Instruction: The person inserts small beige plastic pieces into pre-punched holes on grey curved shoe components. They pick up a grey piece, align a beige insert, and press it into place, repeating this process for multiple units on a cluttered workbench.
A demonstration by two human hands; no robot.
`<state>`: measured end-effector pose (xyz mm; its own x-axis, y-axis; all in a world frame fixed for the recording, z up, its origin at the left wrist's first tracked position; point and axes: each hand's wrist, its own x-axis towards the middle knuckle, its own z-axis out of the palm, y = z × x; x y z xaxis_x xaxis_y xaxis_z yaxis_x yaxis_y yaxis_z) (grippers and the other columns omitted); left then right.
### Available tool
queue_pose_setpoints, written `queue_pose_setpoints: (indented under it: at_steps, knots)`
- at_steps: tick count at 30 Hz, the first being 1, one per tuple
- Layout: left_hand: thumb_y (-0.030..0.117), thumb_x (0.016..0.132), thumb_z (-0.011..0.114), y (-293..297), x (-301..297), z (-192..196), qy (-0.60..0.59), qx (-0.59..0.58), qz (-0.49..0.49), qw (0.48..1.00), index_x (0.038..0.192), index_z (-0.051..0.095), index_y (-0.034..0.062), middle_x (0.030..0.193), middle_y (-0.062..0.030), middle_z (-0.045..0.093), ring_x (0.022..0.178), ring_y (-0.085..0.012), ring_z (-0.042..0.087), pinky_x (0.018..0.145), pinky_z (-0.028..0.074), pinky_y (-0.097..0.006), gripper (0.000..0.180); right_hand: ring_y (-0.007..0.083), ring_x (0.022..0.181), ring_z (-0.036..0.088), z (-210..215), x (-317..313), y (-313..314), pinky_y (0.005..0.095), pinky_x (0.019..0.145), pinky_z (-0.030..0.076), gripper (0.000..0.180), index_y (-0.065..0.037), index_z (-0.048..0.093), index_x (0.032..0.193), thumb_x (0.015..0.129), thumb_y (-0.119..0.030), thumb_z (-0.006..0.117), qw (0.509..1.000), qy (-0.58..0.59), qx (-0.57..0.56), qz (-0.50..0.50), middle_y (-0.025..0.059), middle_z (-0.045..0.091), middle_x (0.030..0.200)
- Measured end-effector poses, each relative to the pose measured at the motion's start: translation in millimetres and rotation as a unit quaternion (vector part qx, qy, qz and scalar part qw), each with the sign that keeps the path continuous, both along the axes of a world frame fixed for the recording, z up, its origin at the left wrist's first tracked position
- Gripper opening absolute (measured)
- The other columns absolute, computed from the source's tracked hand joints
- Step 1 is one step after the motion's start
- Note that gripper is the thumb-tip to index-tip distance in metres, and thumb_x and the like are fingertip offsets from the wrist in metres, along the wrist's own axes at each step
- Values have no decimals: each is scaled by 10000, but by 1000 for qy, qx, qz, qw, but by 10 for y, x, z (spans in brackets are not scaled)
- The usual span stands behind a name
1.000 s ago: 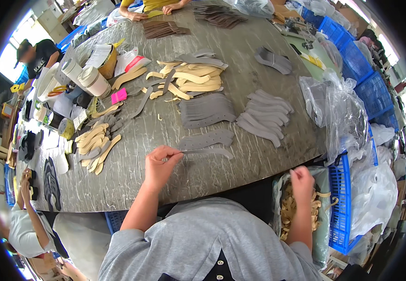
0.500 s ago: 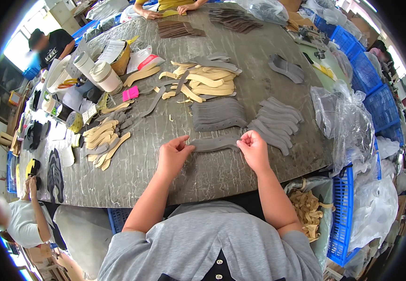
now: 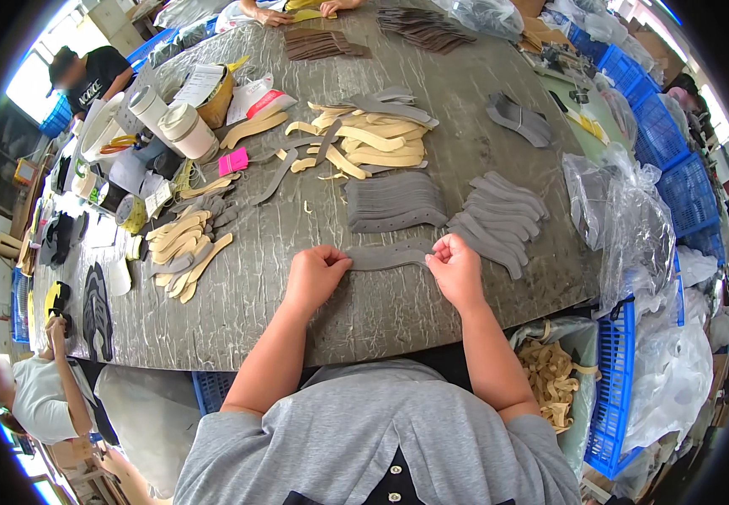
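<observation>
A curved grey strip (image 3: 387, 257) lies flat on the grey table (image 3: 381, 311) just in front of me. My left hand (image 3: 316, 273) pinches its left end and my right hand (image 3: 455, 267) pinches its right end. Just beyond the strip sits a stack of like grey strips (image 3: 394, 202), and to its right a fanned pile of grey pieces (image 3: 499, 220). Further back lie tan curved strips (image 3: 373, 145) mixed with grey ones.
A heap of tan and grey strips (image 3: 183, 244) lies at the left, with tape rolls (image 3: 183, 126) and tubs behind. Clear plastic bags (image 3: 625, 219) and blue crates (image 3: 659, 126) stand at the right. A bin of tan offcuts (image 3: 550, 379) sits below the table edge. Other people work at the left and far side.
My right hand came up from the offcut bin at the lower right to the table and took the strip's right end. My left hand stayed on the left end.
</observation>
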<state>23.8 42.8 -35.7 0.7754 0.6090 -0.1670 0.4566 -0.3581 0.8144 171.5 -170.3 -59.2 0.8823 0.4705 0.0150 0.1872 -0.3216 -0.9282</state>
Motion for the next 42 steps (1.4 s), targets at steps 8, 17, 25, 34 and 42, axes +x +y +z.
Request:
queue_pose_setpoints:
  at_steps: [8,17,25,34,42]
  knots:
    - [162,797,738,-13,34,-4,20,42,0,999,880,728,9,751,-101,713,656,-154,651,643,513,-304,174,305,822,566,117,-175,72,428,692,490,169,-86,646,888,741,-16,693,941,-301,-147,38,103,537,888]
    - [163,802,721,-15,68,18,26,79,-29,996,888,713,6,764,-153,703,698,-251,682,673,522,-353,179,271,924,516,137,-225,134,375,869,464,445,-185,729,1163,769,-46,574,878,-392,-109,251,76,537,969]
    - [145,818,692,-20,84,21,24,145,-63,987,863,677,11,784,-172,682,762,-364,660,698,519,-421,142,272,908,508,202,-275,205,390,872,458,522,-237,702,1215,776,-6,540,869,-390,-172,250,76,496,938]
    - [50,844,651,-340,-15,-45,-166,263,-125,942,853,601,22,833,-164,632,808,-384,612,726,506,-451,59,274,900,505,183,-258,206,388,844,462,525,-245,691,1233,786,-13,543,874,-384,-159,252,83,493,944]
    - [107,918,630,-71,64,-237,-68,106,-30,992,874,592,-53,709,-146,635,597,-176,656,526,510,-324,170,270,939,517,194,-282,192,396,880,464,580,-268,677,1251,766,19,536,874,-381,-176,246,71,508,973]
